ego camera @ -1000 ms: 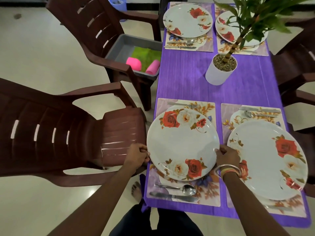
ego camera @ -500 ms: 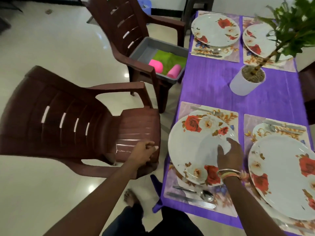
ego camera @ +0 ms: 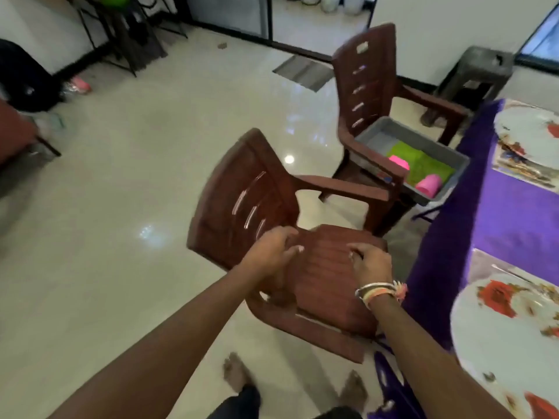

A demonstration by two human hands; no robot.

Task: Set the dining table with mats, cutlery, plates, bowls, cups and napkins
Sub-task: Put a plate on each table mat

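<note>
The left hand (ego camera: 270, 251) hangs over the near, dark brown plastic armchair (ego camera: 242, 201), at the left part of its ribbed seat. Its fingers are loosely curled and have hold of nothing. The blur hides whether they touch the seat. Just to the right, the right hand (ego camera: 373, 263), with a bunch of bangles (ego camera: 379, 293) at the wrist, is over the right part of the same seat. Its fingers are bent and slightly spread, also holding nothing. Farther off and to the right stands a second brown plastic armchair (ego camera: 363, 80) with a grey plastic tub (ego camera: 381, 134) on its seat. Inside the tub lie a bright green cloth (ego camera: 423, 164) and two pink plastic cups (ego camera: 428, 184), well apart from both hands. At the right edge, the purple-clothed table (ego camera: 514, 216) carries a white rose-patterned plate (ego camera: 508, 337) near the right forearm. A second such plate (ego camera: 529, 131) sits on a floral mat (ego camera: 523, 167) at the far end.
</note>
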